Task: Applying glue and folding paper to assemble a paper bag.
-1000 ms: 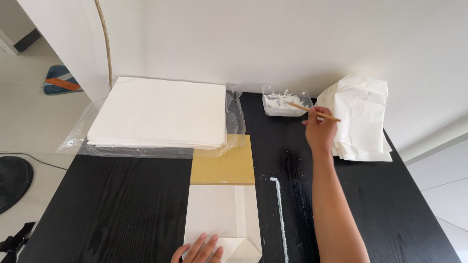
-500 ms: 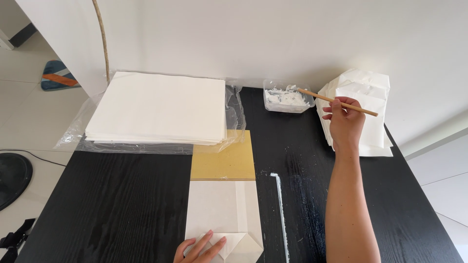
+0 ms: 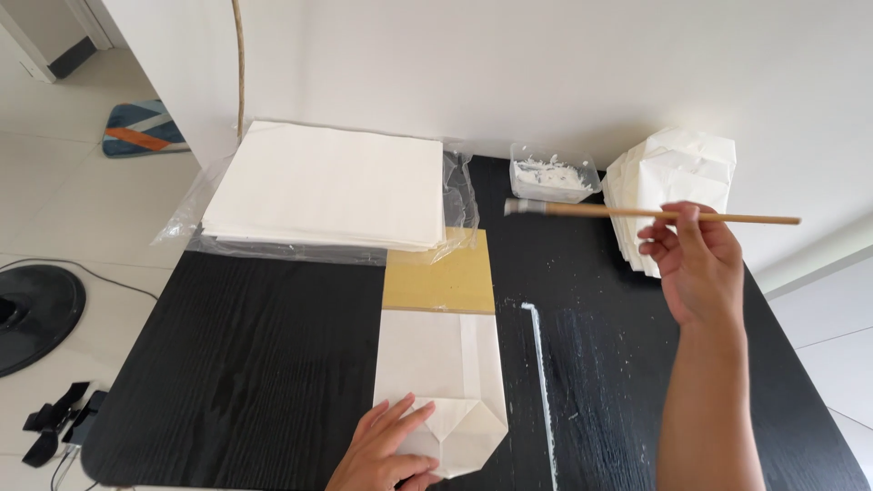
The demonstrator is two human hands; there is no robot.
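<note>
My right hand grips a wooden-handled brush, held level above the black table, its bristle end pointing left beside a clear tub of white paste. My left hand lies flat on the folded bottom of a white paper bag at the table's near edge. The bag lies over a tan board.
A thick stack of white paper sheets sits on clear plastic wrap at the back left. A pile of folded white bags stands at the back right. A white paste streak runs down the table. A dark round base is on the floor.
My right hand has lifted the brush away from the paste tub and swung it level, moving back toward me. My left hand stays on the bag.
</note>
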